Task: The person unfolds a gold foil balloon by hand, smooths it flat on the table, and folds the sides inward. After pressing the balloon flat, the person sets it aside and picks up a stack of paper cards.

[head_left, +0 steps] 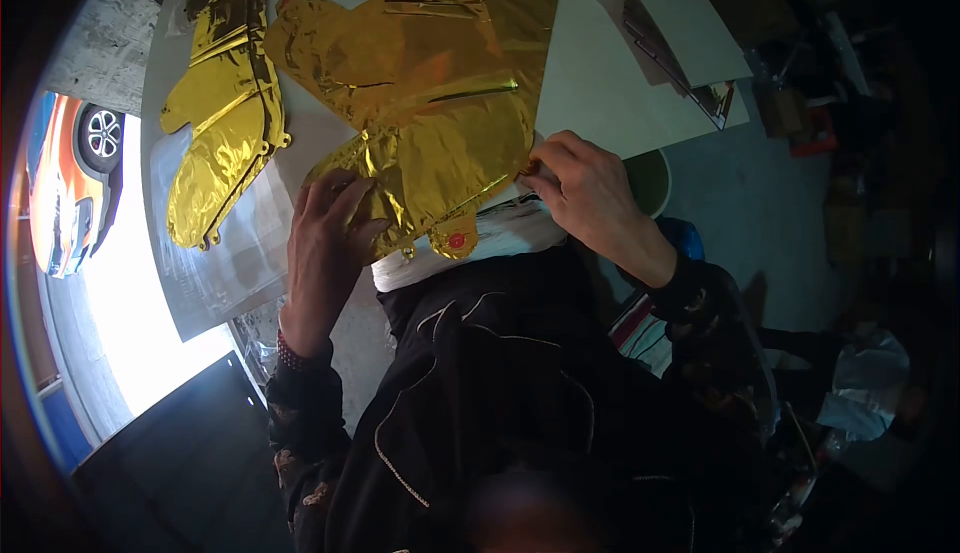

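Observation:
A large flat gold foil sheet (450, 143) with rounded lobes lies across the table and reaches its front edge. At its near end is a tab with a red dot (457, 241). My left hand (330, 223) lies on the foil's lower left edge, its fingers bent over the foil. On the right edge of the foil, the thumb and fingers of my right hand (575, 183) pinch the rim. Another long gold foil piece (225, 143) lies on the left side of the table, apart from both hands.
The pale table (600, 103) carries papers or flat boards (690, 33) at the back right. White material (400, 271) hangs at its front edge. An orange car (70, 183) shows through the opening at left. Cluttered items stand at the far right.

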